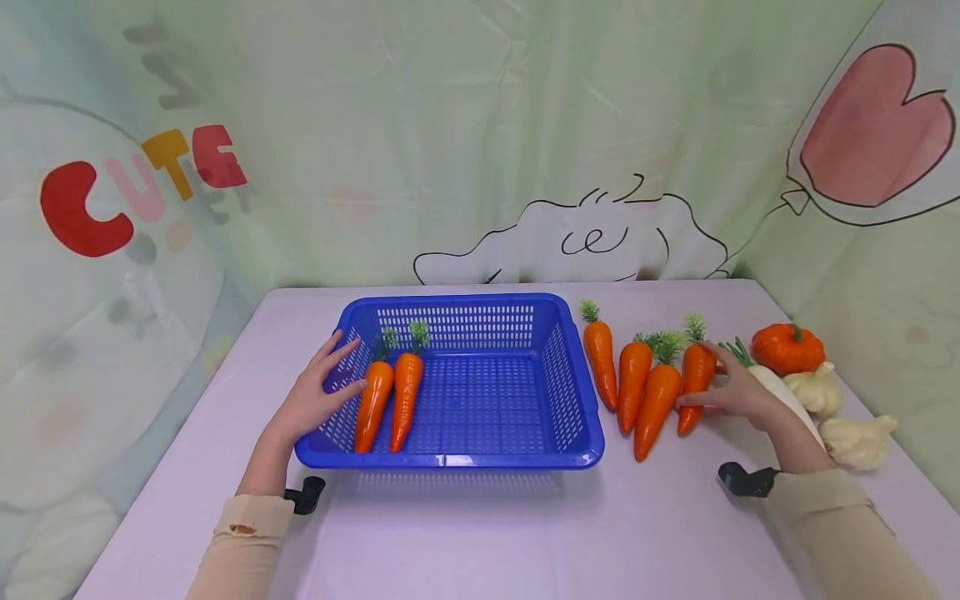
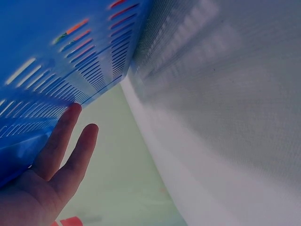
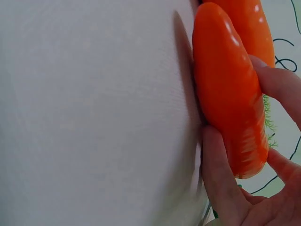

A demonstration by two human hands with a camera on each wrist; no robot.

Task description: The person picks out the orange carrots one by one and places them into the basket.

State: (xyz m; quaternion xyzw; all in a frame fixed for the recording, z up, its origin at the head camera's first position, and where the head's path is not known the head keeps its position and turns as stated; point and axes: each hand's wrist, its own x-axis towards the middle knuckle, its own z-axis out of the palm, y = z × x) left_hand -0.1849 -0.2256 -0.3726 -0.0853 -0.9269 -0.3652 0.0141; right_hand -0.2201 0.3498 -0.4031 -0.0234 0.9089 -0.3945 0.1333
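Note:
At the left rim of a blue plastic basket [image 1: 450, 460] my left hand [image 1: 311, 400] rests with fingers spread and fairly straight. In the left wrist view two of its fingers [image 2: 84, 146] lie along the slotted basket wall [image 2: 89, 61]. Two orange carrots with green tops lie inside the basket, an outer carrot [image 1: 373, 408] and an inner carrot [image 1: 407, 400]. My right hand [image 1: 738, 392] pinches the rightmost carrot [image 3: 225, 89] of a group on the table, thumb on one side and fingers on the other. Its tip points toward me.
Beside the basket lie three more carrots: one [image 1: 600, 367] at the rim, a second [image 1: 633, 392] and a third [image 1: 658, 412]. A white radish [image 1: 780, 392], an orange pumpkin [image 1: 787, 350] and two garlic bulbs [image 1: 858, 442] sit at the table's right edge.

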